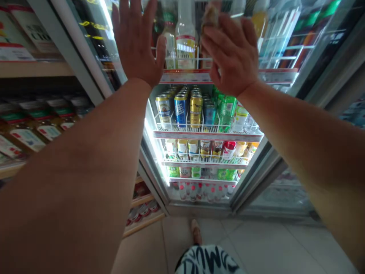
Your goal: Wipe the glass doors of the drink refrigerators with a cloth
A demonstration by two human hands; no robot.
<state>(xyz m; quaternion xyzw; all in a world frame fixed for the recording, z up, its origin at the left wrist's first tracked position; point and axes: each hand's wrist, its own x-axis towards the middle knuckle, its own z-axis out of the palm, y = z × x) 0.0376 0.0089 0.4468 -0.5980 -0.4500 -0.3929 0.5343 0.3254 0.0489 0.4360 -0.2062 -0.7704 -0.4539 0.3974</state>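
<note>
My left hand (139, 45) is raised at the top of the view, fingers spread and nothing in it, in front of the upper left part of a lit drinks fridge. Level with it, my right hand (235, 53) is closed at the fingertips on a small tan crumpled thing (211, 17), too blurred to name. Behind and between the hands stand a clear bottle with a yellow label (186, 45) and a green-capped bottle (170, 42) on the top shelf. Whether either hand touches glass I cannot tell.
Lower shelves hold a blue can (180, 110), a gold can (196, 110), green bottles (228, 110) and several red-capped bottles (193, 192). Shelving with jars (28, 133) stands at left. Another fridge door (281, 190) is at right, above the tiled floor (265, 243).
</note>
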